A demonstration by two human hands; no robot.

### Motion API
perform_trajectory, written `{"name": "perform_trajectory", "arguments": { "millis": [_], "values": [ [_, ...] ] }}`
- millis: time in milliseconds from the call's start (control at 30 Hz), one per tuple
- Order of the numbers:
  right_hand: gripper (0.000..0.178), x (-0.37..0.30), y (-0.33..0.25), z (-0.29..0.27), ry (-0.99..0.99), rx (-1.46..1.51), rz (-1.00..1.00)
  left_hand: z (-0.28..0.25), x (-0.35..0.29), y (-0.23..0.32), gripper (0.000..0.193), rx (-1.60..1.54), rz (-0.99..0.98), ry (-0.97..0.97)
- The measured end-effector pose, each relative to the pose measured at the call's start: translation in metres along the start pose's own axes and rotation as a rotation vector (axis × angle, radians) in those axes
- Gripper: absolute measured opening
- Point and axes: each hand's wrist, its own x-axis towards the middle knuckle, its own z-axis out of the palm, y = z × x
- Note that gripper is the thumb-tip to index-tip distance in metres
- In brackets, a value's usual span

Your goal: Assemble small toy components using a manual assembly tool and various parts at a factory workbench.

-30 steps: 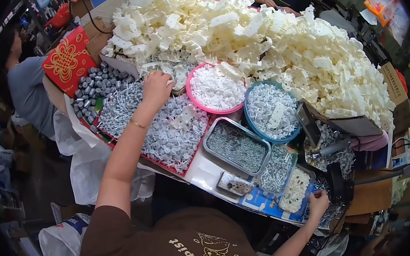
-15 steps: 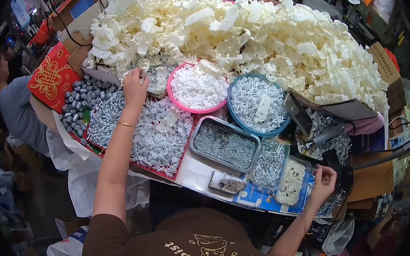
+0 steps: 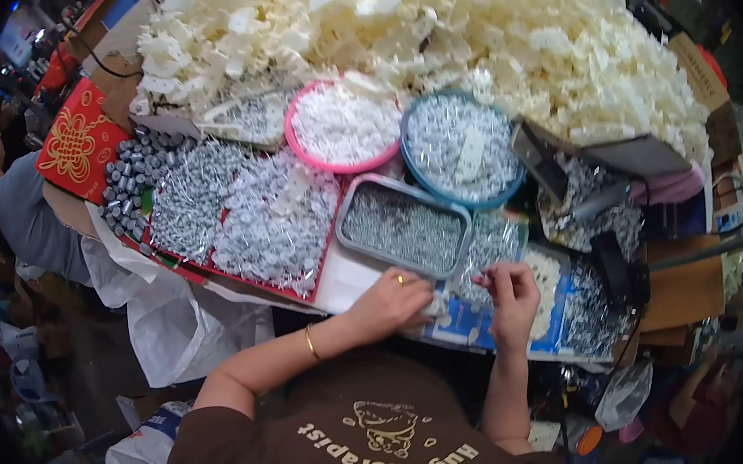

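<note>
We see cream plastic pieces, white parts in a pink bowl, a teal bowl, grey cylinders and a red card patterned with a gold knot. Our shirt is brown with pale yellow print, our bracelet gold; the blurred item at our left hand looks whitish.

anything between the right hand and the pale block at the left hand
Nothing visible stands between the right hand and the exposed right end of the pale block; the left hand hides the rest.
</note>
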Motion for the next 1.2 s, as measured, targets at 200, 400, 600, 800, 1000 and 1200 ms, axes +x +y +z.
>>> {"name": "perform_trajectory", "arguments": {
  "millis": [200, 400, 600, 800, 1000, 1200],
  "values": [
    [0.015, -0.012, -0.016, -0.001, -0.054, 0.046, -0.069, -0.027, -0.013, 0.0, 0.037, -0.054, -0.178, 0.062],
    [0.017, -0.016, 0.002, 0.008, -0.087, -0.045, 0.043, -0.017, -0.02, 0.005, 0.026, 0.076, -0.196, 0.073],
    [0.015, -0.025, 0.007, 0.001, -0.158, -0.137, 0.131, -0.01, -0.011, 0.014, 0.025, 0.075, -0.246, 0.059],
    [0.015, -0.026, 0.008, -0.001, -0.096, -0.166, 0.119, -0.009, -0.009, 0.019, 0.022, 0.072, -0.281, 0.035],
    [0.013, -0.023, 0.007, -0.003, -0.13, -0.171, 0.133, -0.01, -0.005, 0.019, 0.017, 0.083, -0.311, 0.046],
    [0.012, -0.023, -0.009, -0.001, -0.34, -0.495, -0.024, -0.007, -0.005, 0.023, 0.016, 0.068, -0.329, 0.044]
  ]
}}
